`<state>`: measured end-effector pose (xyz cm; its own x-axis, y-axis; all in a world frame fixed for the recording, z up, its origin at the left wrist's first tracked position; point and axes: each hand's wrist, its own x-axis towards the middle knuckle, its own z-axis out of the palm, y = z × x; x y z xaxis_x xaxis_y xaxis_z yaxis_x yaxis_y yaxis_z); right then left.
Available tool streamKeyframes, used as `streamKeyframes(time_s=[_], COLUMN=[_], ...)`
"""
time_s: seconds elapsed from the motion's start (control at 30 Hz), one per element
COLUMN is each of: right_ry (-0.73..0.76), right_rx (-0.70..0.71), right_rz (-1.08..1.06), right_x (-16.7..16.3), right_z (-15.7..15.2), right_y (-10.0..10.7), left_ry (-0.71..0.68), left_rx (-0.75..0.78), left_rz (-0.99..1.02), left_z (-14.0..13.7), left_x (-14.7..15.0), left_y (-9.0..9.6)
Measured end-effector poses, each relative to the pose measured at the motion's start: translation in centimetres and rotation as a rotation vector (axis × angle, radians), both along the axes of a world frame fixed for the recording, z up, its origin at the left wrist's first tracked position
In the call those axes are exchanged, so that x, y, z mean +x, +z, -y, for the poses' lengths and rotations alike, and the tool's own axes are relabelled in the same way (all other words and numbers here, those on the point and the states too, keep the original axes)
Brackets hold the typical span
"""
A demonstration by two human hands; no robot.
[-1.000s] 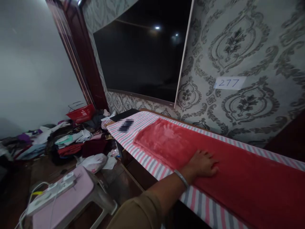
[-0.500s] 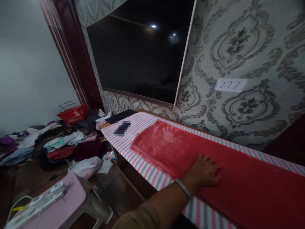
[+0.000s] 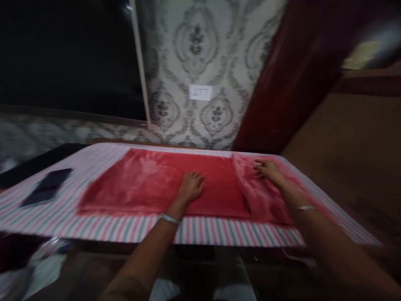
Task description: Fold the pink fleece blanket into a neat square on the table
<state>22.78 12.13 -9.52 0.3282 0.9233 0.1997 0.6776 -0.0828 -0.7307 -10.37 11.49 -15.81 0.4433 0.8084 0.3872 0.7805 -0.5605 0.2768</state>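
- Folded red plush cloth (image 3: 217, 190) lay across frame centre on a pink, grey and white striped cover (image 3: 200, 232)
- Left hand (image 3: 191, 187) rested on it at centre, fingers bent; grip could not be told
- Right hand (image 3: 268, 170), right of centre, was at its paler section, fingers bunched; grip unclear from blur

The cloth (image 3: 216, 194) lies on the sheet (image 3: 109, 229). The phone (image 3: 48, 187) is on the sheet too, left of the cloth and apart from it. The left hand (image 3: 191, 187) is on the cloth's middle, the right hand (image 3: 269, 171) at its right end. Behind, the TV (image 3: 69, 62) stands left of the label (image 3: 200, 92).
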Motion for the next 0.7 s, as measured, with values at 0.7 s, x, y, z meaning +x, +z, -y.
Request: streamKeyframes(time_s=[0.7], right_ry=[-0.483], right_rx=[0.408], right_rz=[0.339], right_x=[11.2], right_z=[13.9], right_y=[-7.9], left_ry=[-0.103], left_rx=[-0.373], left_rz=[0.349], left_z=[1.3], left_x=[9.9], left_y=[1.9])
